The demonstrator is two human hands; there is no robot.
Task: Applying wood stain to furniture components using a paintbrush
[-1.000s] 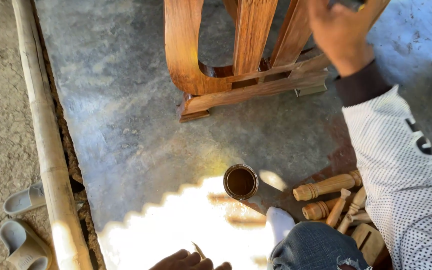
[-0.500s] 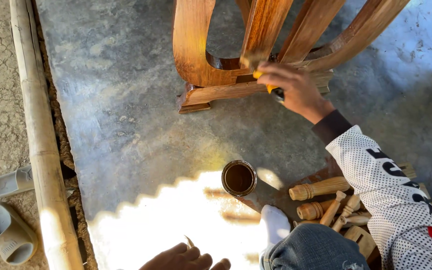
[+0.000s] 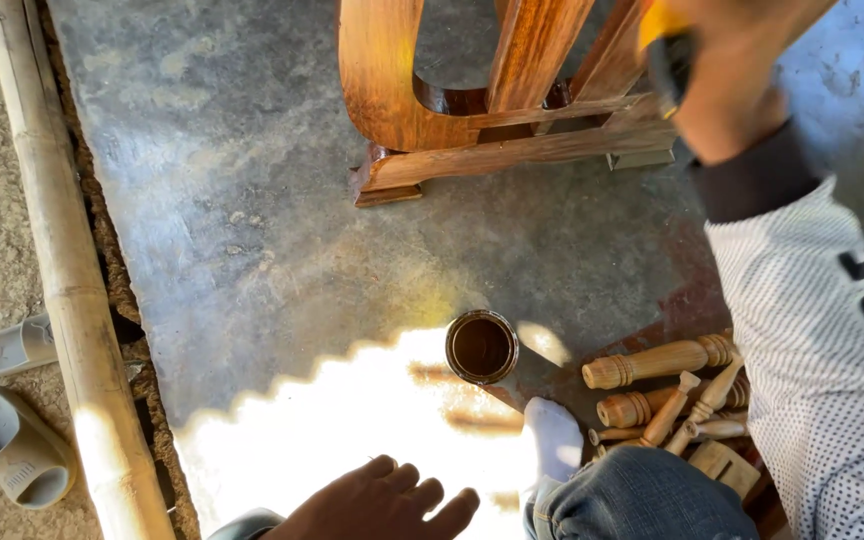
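Varnished wooden frame (image 3: 482,110) stands on the grey concrete floor (image 3: 252,230) at the top of the view, its glossy brown rails and curved upright resting on a flat base bar. Half a second ago the right hand (image 3: 727,85) was low against the lower rail with something yellow at its fingertips; now it is higher and nearer the camera, at the top right corner, in front of the frame's slanted uprights. A second ago it was up there as well, so the hand goes down to the rail and comes up again, which reads as strokes along the wood rather than one fixed hold. The camera has also tipped a little, and the frame sits higher in the picture than before.

That right hand is closed around a tool with a yellow and black handle (image 3: 664,45); the working end is hidden behind the hand and blurred, so I cannot tell whether it touches the wood at this instant. The dotted white sleeve (image 3: 822,330) with its dark cuff runs down the right side.

At the bottom edge the left hand (image 3: 382,505) is loosely spread, fingers apart, holding nothing; it seems to rest on the sunlit floor.

An open round tin (image 3: 481,347) of dark brown liquid stands on the floor, well apart from the frame and just beside a heap of turned wooden spindles (image 3: 672,385). At the far left lie a long bamboo pole (image 3: 62,270) and a pair of grey slippers (image 3: 12,410).
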